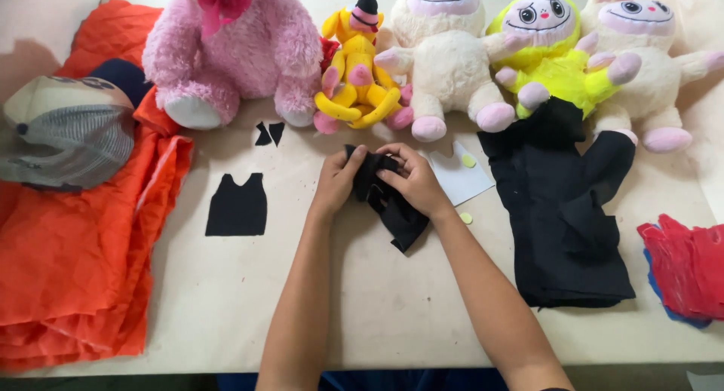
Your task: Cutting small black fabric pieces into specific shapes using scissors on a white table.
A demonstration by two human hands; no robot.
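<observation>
We hold a small crumpled piece of black fabric [388,199] with both hands at the middle of the pale worktable [377,308]. Our left hand [337,181] pinches its upper left edge with curled fingers; our right hand [413,181] closes over its top, the rest trailing down toward us. Just right of it lie a white vest-shaped cut piece [461,176] and a larger heap of black cloth [566,210]. A flat black vest-shaped cutout [237,205] lies to the left. A yellow plush toy with a black hat [358,70] sits beyond our hands.
</observation>
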